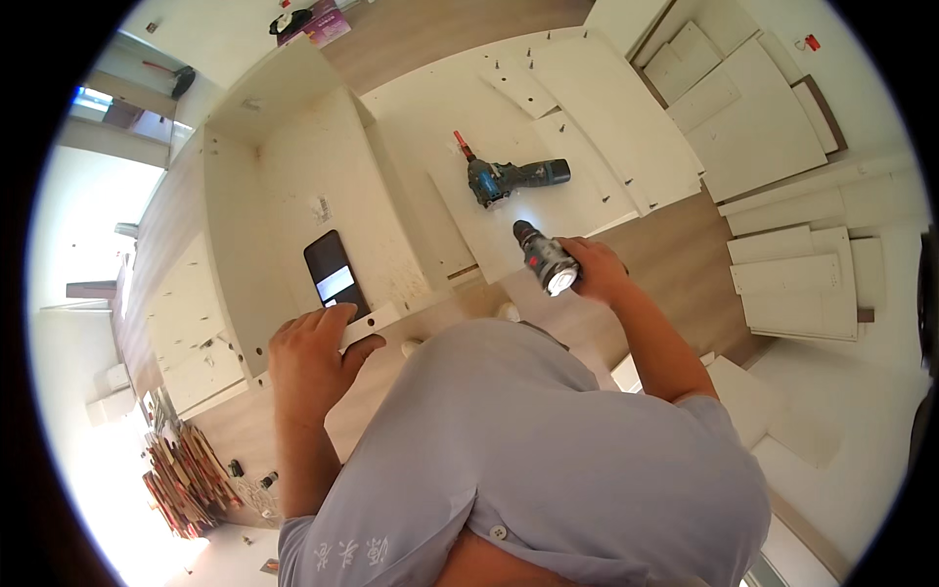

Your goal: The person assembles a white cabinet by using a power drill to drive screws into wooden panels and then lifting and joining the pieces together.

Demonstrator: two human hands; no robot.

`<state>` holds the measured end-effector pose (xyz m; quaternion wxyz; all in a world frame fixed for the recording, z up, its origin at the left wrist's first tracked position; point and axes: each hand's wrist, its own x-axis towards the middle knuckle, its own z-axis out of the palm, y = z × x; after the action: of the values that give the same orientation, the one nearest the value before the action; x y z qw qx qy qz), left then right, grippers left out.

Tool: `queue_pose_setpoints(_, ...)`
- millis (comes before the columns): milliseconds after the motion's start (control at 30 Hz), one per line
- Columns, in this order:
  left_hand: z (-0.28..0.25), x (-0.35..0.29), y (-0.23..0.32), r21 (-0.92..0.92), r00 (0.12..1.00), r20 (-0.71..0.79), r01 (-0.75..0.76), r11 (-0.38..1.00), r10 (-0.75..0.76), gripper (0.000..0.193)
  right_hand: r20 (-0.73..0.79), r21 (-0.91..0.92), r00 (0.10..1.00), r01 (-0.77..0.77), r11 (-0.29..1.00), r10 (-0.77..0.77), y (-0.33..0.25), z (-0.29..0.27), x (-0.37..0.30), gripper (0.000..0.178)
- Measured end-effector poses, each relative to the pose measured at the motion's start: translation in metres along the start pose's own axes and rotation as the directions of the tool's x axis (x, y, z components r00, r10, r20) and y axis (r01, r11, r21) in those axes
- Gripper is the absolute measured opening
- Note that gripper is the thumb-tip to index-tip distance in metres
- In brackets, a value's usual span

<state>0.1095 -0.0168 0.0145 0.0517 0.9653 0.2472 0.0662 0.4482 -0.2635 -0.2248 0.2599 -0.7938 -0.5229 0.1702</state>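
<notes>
My right hand [595, 269] is wrapped round the handle of a cordless drill [550, 262]. Its nose points away from me, and a light shines on the white panel beyond it. My left hand [311, 354] grips the near edge of an open white cabinet box [293, 176], fingers over the top and thumb in front. Just beyond those fingers, a dark smartphone [335, 274] with a partly lit screen lies inside the box. A second cordless drill [509, 179], dark with a red-tipped bit, rests on its side on the white panel [421, 108] to the right.
Several screws [562, 127] stand about the white panel. Cut boards [753, 117] lean and lie in stacks on the right. Wood strips [186, 470] are piled on the floor at lower left. A purple box [318, 24] sits at the far end.
</notes>
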Motion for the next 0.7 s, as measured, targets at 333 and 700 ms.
queue_pose_setpoints(333,0.003,-0.007,-0.01,0.016,0.94,-0.203,-0.276,0.961,0.273,0.047,0.085,-0.242,0.973,0.229,0.943,-0.215,-0.006,0.063,0.083,0.063)
queue_pose_setpoints(700,-0.005,-0.019,-0.027,-0.057,0.89,-0.327,-0.354,0.933,0.318,0.032,0.187,-0.215,0.973,0.178,0.96,-0.138,-0.036,0.049,0.087,0.073)
